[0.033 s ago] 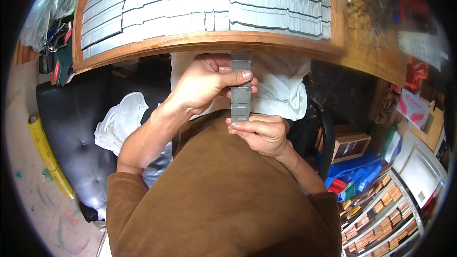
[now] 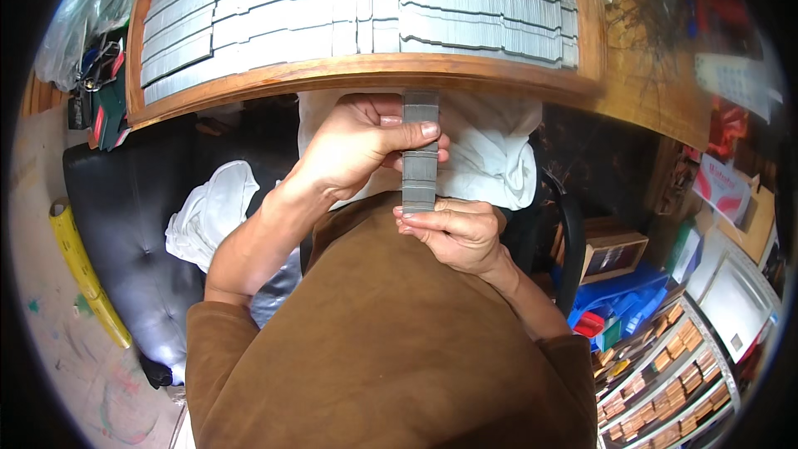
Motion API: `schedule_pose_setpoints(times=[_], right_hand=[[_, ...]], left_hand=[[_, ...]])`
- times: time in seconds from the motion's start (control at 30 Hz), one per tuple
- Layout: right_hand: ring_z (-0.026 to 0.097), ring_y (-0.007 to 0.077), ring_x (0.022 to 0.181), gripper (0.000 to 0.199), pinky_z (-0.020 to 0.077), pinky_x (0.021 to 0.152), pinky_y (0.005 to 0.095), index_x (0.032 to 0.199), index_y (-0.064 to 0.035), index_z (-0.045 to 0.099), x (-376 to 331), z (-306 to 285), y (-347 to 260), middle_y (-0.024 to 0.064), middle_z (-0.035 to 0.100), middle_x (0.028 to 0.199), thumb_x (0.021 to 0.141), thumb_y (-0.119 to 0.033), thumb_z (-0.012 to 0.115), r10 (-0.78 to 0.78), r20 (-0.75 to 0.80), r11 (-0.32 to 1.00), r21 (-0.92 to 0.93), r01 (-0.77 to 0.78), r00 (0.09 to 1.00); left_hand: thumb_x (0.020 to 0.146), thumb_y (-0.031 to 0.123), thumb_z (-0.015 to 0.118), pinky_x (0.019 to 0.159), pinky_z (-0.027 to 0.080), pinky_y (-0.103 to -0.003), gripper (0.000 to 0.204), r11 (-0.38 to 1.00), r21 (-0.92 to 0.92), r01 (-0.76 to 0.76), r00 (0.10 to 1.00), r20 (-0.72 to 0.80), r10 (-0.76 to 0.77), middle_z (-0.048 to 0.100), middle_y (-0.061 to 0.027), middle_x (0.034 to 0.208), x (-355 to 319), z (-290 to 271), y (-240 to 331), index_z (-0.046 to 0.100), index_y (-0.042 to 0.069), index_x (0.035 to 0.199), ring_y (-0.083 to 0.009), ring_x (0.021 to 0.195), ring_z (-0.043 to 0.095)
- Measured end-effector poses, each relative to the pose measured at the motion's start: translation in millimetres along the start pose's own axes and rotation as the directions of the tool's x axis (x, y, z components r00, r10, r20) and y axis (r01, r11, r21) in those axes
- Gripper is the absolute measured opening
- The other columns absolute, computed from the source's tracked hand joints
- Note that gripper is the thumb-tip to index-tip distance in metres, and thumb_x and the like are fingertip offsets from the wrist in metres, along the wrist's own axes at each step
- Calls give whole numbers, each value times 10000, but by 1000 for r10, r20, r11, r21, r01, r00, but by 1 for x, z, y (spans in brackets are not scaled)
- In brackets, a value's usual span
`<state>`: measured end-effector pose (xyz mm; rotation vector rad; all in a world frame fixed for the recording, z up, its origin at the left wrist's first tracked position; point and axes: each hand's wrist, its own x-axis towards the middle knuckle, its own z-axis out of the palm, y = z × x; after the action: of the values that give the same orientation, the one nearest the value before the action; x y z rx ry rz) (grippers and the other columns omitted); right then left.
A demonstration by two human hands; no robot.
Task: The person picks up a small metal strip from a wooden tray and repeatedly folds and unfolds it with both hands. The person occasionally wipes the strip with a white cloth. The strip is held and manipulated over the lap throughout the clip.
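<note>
Looking down from the head cam: I've got a grey strip [image 2: 420, 154] of stacked metal pieces held upright between both hands, right in front of my chest and just below the edge of the wooden tray [image 2: 349, 75].

My left hand [image 2: 362, 150] is wrapped around the upper half of the strip, thumb pressed across its front, fingers curled behind. My right hand [image 2: 453, 233] is pinching the bottom end, thumb lying across the lower edge with the rest of the fingers tucked under. So both hands are closed on the strip, neither one loose.

The tray above is packed with long rows of the same grey strips [image 2: 332, 8], laid side by side and running left to right. It sits on the table [image 2: 657, 91], which carries on to the right with some clutter I can't make out.

Behind the strip there's a white cloth [image 2: 499, 158] on my lap. A black padded seat [image 2: 125, 224] is on my left, with another white rag [image 2: 208, 208] on it. Low on the right are shelves of small brown boxes [image 2: 665, 374] and a blue bin [image 2: 623, 303].
</note>
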<state>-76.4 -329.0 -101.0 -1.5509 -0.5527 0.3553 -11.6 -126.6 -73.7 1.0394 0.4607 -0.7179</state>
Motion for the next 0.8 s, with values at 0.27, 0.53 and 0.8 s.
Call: schedule_pose_setpoints(times=[0.27,0.53,0.8], right_hand=[[753,213,832,192,614,740,283,970,36,741,-3,3,1,166,757,946,786,80,773,62,-53,998,0,-62,997],[754,204,804,178,615,728,277,963,34,747,-3,3,-2,155,760,911,791,59,780,65,-66,998,-13,-66,996],[751,207,822,122,607,737,285,889,26,744,0,-1,-5,148,761,928,779,55,788,169,-31,986,11,-169,985]], left_hand=[[918,209,735,640,560,-229,285,999,40,21,999,28,-22,748,-120,980,-5,-4,8,692,10,1116,-179,855,731],[898,177,754,614,540,-220,240,995,100,-7,1000,28,5,755,-112,963,-3,-5,7,707,2,1055,-134,817,713],[884,185,767,612,524,-215,195,994,108,18,999,44,-22,755,-100,932,-2,-1,8,724,39,1005,-114,756,689]])
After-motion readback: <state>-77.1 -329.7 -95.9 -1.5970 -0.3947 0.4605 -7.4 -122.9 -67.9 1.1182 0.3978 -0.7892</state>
